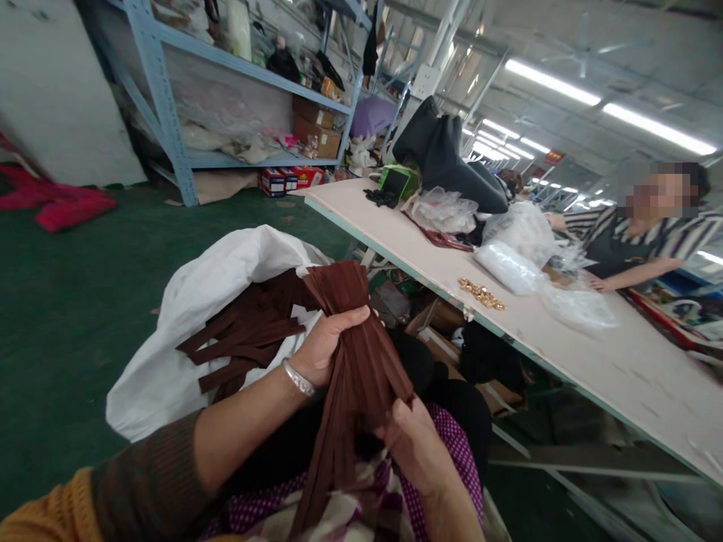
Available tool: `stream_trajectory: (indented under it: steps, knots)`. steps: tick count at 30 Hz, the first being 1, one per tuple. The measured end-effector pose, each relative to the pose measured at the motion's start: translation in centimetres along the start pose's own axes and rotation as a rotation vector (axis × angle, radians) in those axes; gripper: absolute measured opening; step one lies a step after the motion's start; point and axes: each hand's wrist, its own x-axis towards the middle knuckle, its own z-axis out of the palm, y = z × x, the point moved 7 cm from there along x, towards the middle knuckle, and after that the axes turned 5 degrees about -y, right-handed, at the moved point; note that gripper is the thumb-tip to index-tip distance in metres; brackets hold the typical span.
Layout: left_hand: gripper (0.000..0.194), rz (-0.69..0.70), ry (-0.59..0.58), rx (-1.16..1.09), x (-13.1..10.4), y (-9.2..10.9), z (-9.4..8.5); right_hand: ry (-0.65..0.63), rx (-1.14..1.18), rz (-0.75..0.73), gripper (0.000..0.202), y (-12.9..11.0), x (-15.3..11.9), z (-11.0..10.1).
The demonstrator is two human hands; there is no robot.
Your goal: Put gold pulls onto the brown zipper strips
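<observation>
Far left, red cloth (62,205) lies heaped on the green floor (73,301) below a white wall. Blue metal shelving (163,98) behind it carries cardboard boxes (317,128) and bagged goods; red cartons (291,178) sit on the floor at its foot. Nearer, a white sack (186,316) gapes open, loose brown strips (248,335) spilling from its mouth. Left hand (321,348), silver bangle (298,378) at the wrist, fingers curled tight around the upper part of a bundle of brown strips (353,354); the bundle stands up from the lap, its top fanning above the thumb, just beside the sack's mouth. Right hand (415,444) lower, over the purple dotted fabric (452,444) on the lap, fingers closed on the bundle's lower edge, thumb pressing the strips. To the right, a long pale worktable (621,361) runs diagonally; on it a green box (398,181), black bags (446,154), clear plastic packets (508,265), and a small heap of gold metal fittings (481,293) near the table's front edge. Far right, another person in a striped top (655,237) leans on the table, one hand (599,284) resting flat on it.
</observation>
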Motion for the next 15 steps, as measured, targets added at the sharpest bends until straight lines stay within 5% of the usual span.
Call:
stream_trajectory:
  steps: [2,6,10,15]
  knots:
    - [0.008,0.103,0.006,-0.019,0.4,1.7,0.3,-0.032,0.121,0.094,0.056,1.9,-0.7,0.7]
    - [0.004,0.238,-0.014,-0.06,1.0,3.4,1.1,-0.131,0.166,0.223,0.061,4.5,-1.2,3.9]
    - [0.006,0.208,-0.042,-0.088,1.2,2.8,1.3,-0.124,0.165,0.172,0.058,4.9,-0.3,6.5]
    - [0.009,0.098,-0.027,-0.109,1.6,1.6,0.0,-0.107,0.168,0.301,0.055,6.2,-0.5,6.4]
